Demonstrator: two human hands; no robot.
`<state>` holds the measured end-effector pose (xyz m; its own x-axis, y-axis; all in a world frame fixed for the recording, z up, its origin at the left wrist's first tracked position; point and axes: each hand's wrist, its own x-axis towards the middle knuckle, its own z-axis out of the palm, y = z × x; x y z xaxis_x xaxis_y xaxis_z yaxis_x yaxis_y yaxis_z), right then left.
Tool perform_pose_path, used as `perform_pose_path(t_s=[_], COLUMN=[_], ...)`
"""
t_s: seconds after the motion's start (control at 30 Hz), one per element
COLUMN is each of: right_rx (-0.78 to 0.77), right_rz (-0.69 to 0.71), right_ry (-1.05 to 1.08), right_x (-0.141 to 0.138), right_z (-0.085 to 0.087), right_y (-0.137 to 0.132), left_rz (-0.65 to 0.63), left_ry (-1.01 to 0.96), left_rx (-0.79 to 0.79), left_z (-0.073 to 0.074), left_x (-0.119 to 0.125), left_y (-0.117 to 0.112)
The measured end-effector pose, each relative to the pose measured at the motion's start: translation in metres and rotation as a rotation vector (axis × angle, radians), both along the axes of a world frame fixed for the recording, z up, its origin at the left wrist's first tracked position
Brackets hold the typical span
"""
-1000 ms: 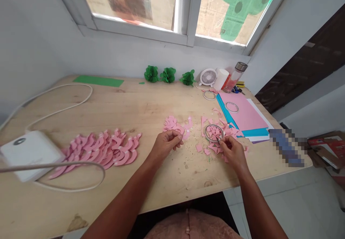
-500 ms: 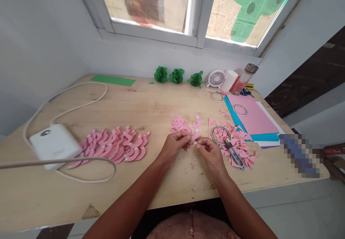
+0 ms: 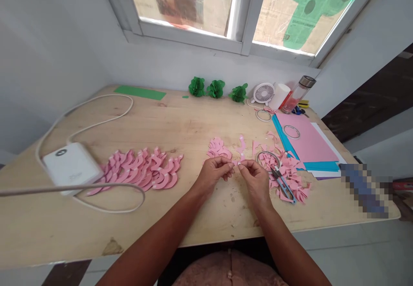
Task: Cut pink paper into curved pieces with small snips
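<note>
My left hand (image 3: 215, 173) is closed in a pinch at the lower end of a curved pink paper piece (image 3: 243, 145), which bears small white patches. Close beside it, my right hand (image 3: 256, 180) pinches a tiny white bit (image 3: 238, 163) that looks like tape. The two sets of fingertips nearly meet over the paper's near end, which they partly hide. Behind my left hand lies a small pile of pink curved cutouts (image 3: 217, 148). Right of my right hand, blue-handled snips (image 3: 284, 187) and a tape roll (image 3: 268, 153) rest on pink paper scraps (image 3: 298, 178).
Joined pink curved pieces (image 3: 138, 170) lie left, beside a white box (image 3: 72, 167) with a looping cable (image 3: 142, 200). Green paper ornaments (image 3: 216, 89), a small fan (image 3: 263, 93) and a bottle (image 3: 298, 96) stand along the back. Coloured sheets (image 3: 309, 144) lie right.
My right hand has brought the white bit up and left to my left fingertips, at the pink paper's near end. The view has shifted slightly.
</note>
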<state>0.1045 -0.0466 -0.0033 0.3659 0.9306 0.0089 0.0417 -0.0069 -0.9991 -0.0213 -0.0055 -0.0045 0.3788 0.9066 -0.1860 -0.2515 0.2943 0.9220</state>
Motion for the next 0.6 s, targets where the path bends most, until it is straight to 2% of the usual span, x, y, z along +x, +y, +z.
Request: perform_pose_path(t_s=[0.27,0.4,0.6], right_rx=[-0.014,0.018,0.023], right_rz=[0.070,0.090,0.042], right_ry=[-0.132,-0.091,0.015], right_x=[0.004,0.000,-0.008], right_z=[0.004,0.005,0.003], right_y=[0.002,0.001,-0.001], left_rz=[0.025,0.021,0.052], left_ry=[0.045,0.044,-0.002], left_rx=[0.081,0.092,0.069], left_z=[0.004,0.003,0.002], left_x=[-0.001,0.001,0.003], left_y=[0.000,-0.001,-0.003])
